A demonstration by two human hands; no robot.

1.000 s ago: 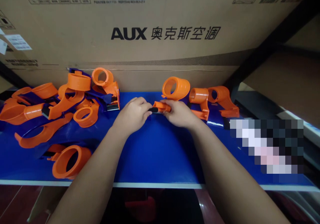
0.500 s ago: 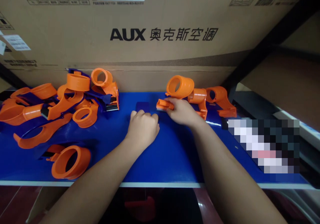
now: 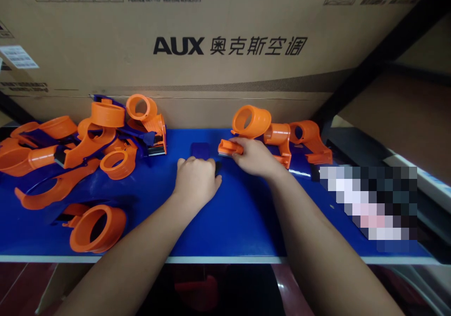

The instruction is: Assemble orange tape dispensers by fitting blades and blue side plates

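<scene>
My left hand (image 3: 195,182) is closed, knuckles up, at the middle of the blue shelf. Under its fingers is a blue plastic piece (image 3: 200,150), its flat end sticking out beyond the knuckles; a small dark part shows beside the thumb, and the rest is hidden. Just to the right, my right hand (image 3: 253,156) grips an orange tape dispenser part (image 3: 229,147) with a thin blade edge along its lower side. Behind that hand stands an orange tape dispenser ring (image 3: 251,121); whether it joins the gripped part I cannot tell.
A heap of orange and blue tape dispensers (image 3: 105,137) covers the left of the shelf (image 3: 225,231). One dispenser (image 3: 98,229) lies near the front edge. Another (image 3: 313,140) sits at right, by a blurred-out item (image 3: 369,203). A large cardboard box (image 3: 225,76) stands behind.
My left hand has shifted slightly left and turned a little, so a dark part now shows by its thumb. My right hand keeps its hold; the whole view has moved slightly.
</scene>
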